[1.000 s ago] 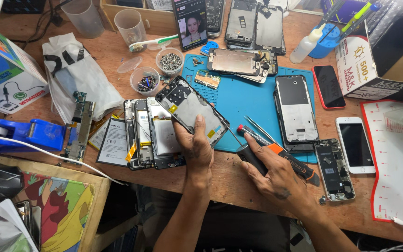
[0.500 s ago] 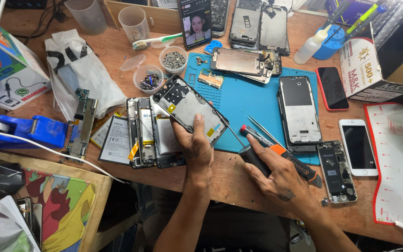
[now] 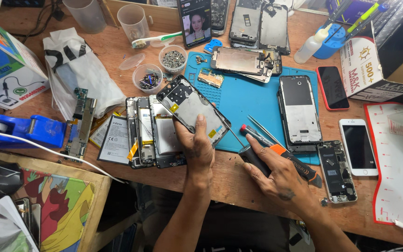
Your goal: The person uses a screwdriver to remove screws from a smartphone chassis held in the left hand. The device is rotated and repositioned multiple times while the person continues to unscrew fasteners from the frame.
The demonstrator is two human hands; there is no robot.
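Observation:
My left hand (image 3: 198, 147) holds an opened phone frame (image 3: 191, 108) tilted over the wooden bench, thumb on its inner plate. My right hand (image 3: 281, 177) grips a black-handled screwdriver (image 3: 250, 156); its thin shaft points up-left toward the frame's lower edge. Beside that hand lie tweezers (image 3: 263, 130) and an orange-and-black tool (image 3: 295, 163) on the front edge of the blue mat (image 3: 257, 100). Two more gutted phones (image 3: 152, 130) with a battery showing lie just left of the held frame.
Several opened and whole phones lie on the mat and at the right. Two small cups of screws (image 3: 148, 78) stand behind the left hand. A blue tape dispenser (image 3: 22, 130), a circuit board (image 3: 80, 123) and a white bag (image 3: 78, 70) sit left.
Both hands stay in nearly the same grip. The view has shifted slightly; the screwdriver tip sits a little closer to the held frame.

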